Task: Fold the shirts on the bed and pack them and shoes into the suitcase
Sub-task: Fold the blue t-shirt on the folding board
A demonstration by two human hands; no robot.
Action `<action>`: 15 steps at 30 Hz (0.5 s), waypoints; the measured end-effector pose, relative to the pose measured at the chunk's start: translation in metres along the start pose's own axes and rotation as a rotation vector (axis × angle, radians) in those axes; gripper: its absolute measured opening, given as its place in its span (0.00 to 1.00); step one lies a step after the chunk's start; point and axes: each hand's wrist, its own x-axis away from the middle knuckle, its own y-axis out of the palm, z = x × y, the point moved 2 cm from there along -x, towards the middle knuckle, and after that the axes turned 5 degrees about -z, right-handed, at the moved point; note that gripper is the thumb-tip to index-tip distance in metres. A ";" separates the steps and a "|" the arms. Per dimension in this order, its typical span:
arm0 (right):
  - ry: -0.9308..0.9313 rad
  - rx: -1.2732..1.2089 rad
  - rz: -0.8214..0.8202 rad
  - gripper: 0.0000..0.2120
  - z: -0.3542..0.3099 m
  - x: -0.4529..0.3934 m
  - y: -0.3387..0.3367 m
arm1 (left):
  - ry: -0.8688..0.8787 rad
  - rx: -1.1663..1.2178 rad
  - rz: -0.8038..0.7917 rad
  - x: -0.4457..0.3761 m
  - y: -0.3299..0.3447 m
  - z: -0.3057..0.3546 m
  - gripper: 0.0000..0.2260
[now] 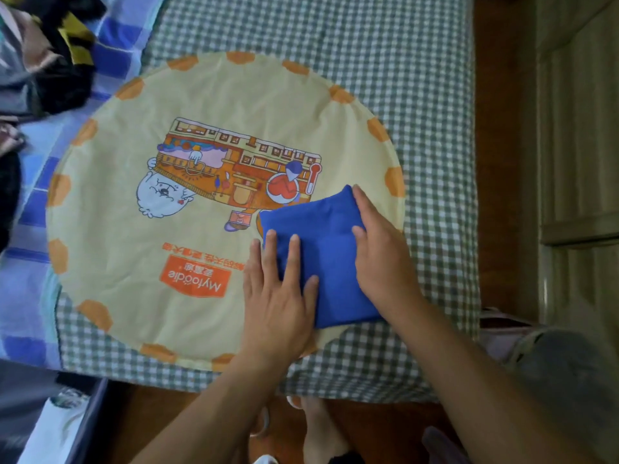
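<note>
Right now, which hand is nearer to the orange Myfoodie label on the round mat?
Left. The left hand lies flat on the folded blue shirt's left edge, just right of the Myfoodie label. The right hand presses the shirt's right side, farther from it.

A green-and-white checked bed sheet point(402, 78) meets a blue plaid cover point(30, 289) at the left — reddish-brown wooden floor point(502, 162) and pale panelled furniture point(576, 128) at the right.

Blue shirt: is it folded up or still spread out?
Folded. The blue shirt is a small thick square, pressed flat by both hands.
</note>
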 end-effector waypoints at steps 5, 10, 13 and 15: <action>0.124 0.198 -0.038 0.26 0.007 -0.011 0.007 | -0.056 -0.010 0.056 -0.006 0.000 0.007 0.30; -0.081 0.459 0.268 0.26 0.010 0.008 0.002 | 0.160 -0.154 0.067 -0.021 -0.004 0.022 0.29; -0.269 0.527 0.035 0.24 0.017 -0.006 0.014 | 0.098 -0.162 -0.012 -0.039 0.012 0.017 0.29; -0.191 0.613 -0.208 0.29 0.038 -0.016 0.023 | 0.127 -0.232 -0.069 -0.037 0.026 0.006 0.29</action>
